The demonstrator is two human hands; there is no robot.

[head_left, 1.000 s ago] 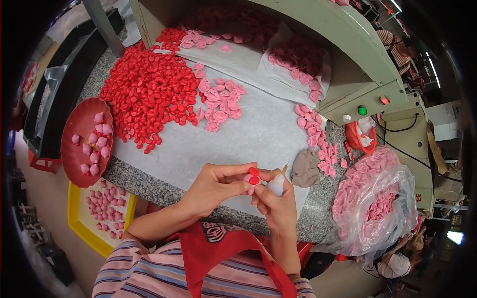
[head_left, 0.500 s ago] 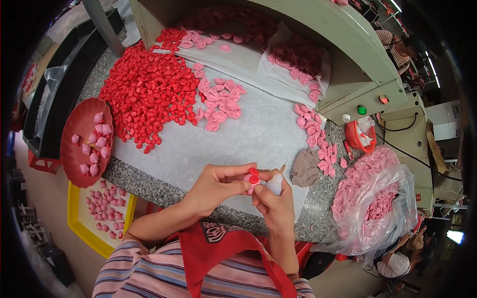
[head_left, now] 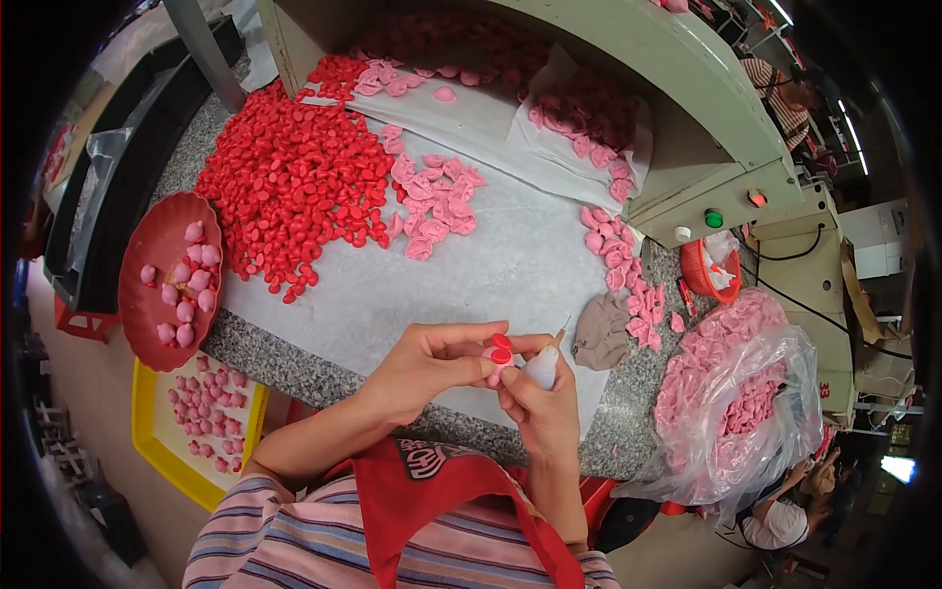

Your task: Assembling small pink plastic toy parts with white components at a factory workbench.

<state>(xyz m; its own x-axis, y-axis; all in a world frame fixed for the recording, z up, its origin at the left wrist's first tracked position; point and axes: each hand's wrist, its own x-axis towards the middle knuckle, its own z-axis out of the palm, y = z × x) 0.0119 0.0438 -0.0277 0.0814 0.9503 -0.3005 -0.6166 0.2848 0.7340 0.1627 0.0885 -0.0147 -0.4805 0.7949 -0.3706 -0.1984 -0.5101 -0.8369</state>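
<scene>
Diagonally, the bottle (head_left: 542, 367) slants; its needle (head_left: 563, 331) points away, rightward.

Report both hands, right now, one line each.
Left hand: closed, pinching a small pink-and-red piece.
Right hand: closed around a small whitish bottle with a thin needle-like tip.
</scene>
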